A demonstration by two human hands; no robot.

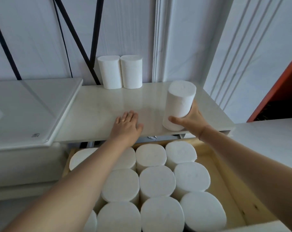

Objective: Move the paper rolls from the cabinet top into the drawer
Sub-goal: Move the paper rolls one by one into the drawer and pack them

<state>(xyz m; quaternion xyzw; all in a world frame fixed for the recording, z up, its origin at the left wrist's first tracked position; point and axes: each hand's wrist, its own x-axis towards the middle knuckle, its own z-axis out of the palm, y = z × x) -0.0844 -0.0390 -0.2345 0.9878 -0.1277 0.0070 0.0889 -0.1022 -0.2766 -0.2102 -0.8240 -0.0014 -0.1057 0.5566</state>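
the right hand (pixel 190 119) reaches up from below the cabinet top (pixel 100 111), forearm stretched over the open wooden drawer (pixel 225 178). it grips a white paper roll (pixel 179 104) at the cabinet top's front right corner, thumb across the roll's near side low down, the other fingers curled behind it. the roll leans, its top tipped toward the back right; whether its lower end touches the cabinet top is unclear. the left hand (pixel 127 124) lies flat, palm down, on the cabinet top's front middle, fingers straight, holding nothing. two more rolls (pixel 110 72) stand upright, touching each other, at the cabinet top's back edge. below its front edge, the drawer is packed with upright rolls (pixel 156 181).
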